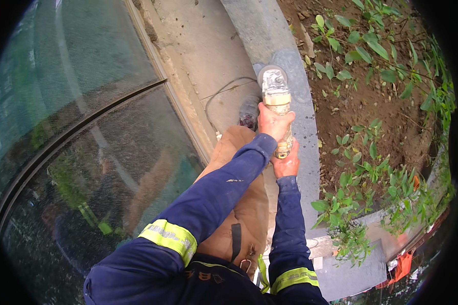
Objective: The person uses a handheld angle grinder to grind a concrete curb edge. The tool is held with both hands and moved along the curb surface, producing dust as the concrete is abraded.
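An angle grinder (277, 96), yellow under a coat of pale dust, is held in both hands. Its round disc (272, 74) lies over the top of a grey stone kerb (303, 112), though whether it touches cannot be made out. My left hand (275, 122) wraps round the body just behind the head. Farther back, my right hand (286, 161) closes on the rear end of the tool. A darker, wet-looking patch of stone surrounds the disc.
Dark glass panels (102, 132) in a metal frame stand on the left. A cable (208, 104) curves over the concrete ledge (203, 51) near my shoe (248, 112). Right of the kerb lies a soil bed (351, 112) with leafy plants (371, 46). An orange object (403, 267) sits at lower right.
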The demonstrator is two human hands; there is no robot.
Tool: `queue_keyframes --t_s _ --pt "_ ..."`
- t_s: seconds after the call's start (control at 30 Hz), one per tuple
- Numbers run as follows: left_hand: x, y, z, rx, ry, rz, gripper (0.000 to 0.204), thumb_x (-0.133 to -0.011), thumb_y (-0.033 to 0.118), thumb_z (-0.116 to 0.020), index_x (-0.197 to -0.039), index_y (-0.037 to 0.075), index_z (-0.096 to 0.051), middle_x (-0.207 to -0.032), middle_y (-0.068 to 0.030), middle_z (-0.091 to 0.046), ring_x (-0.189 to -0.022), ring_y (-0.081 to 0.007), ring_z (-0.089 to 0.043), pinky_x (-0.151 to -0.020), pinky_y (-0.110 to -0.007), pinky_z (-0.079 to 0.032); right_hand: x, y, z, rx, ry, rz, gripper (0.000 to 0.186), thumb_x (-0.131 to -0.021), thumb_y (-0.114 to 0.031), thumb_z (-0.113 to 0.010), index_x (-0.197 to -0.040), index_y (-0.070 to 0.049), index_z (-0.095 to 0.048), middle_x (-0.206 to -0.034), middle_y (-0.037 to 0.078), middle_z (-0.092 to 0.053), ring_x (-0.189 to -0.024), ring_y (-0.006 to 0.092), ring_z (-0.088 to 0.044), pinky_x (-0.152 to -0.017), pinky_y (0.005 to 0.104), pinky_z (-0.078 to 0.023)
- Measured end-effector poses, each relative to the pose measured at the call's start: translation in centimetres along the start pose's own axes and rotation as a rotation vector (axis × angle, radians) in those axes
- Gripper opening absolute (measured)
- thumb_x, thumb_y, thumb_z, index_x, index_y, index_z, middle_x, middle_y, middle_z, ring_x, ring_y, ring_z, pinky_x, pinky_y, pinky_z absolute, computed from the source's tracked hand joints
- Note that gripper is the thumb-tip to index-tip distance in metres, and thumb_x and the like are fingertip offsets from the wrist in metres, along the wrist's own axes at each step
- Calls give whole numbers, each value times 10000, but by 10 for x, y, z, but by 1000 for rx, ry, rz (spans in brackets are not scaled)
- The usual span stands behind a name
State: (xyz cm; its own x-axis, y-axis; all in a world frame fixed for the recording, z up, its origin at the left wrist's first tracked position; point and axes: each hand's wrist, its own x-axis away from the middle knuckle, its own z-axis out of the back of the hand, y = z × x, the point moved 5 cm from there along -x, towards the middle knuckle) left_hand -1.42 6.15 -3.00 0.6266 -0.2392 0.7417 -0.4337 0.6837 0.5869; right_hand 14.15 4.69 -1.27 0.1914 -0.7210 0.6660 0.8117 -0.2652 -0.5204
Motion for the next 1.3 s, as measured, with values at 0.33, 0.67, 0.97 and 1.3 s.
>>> queue_keyframes --t_s 0.33,0.67,0.97,1.3 --pt "5 -1 -15 46 -7 -40 702 -644 250 -824 -1158 -43 -446 -1049 -220 -660 -972 -349 -669 -881 -425 -516 3 1 16 36 29 4 790 -711 -112 -753 -1406 -116 -378 -994 248 -692 -960 452 -663 -794 482 -529" --pt "-9 -21 4 146 35 -38 715 -641 255 -842 -1162 -41 -450 -1049 -211 -660 -975 -336 -667 -889 -425 -516 5 -11 1 1 -40 61 792 -704 -116 -770 -1397 -109 -384 -1018 245 -691 -970 446 -664 -806 467 -533" --pt "-27 10 -10 82 15 -61 711 -642 251 -839 -1159 -42 -448 -1060 -219 -660 -993 -328 -669 -891 -424 -518 -25 -22 5 40 20 65 754 -717 -115 -735 -1388 -98 -392 -990 262 -687 -964 466 -654 -816 496 -526" --pt "-7 7 -13 62 -7 -22 718 -643 253 -840 -1165 -43 -445 -1064 -219 -660 -976 -332 -672 -890 -425 -520 -7 -17 19 41 -7 -10 759 -705 -81 -726 -1384 -120 -388 -1004 263 -685 -983 471 -649 -816 480 -526"
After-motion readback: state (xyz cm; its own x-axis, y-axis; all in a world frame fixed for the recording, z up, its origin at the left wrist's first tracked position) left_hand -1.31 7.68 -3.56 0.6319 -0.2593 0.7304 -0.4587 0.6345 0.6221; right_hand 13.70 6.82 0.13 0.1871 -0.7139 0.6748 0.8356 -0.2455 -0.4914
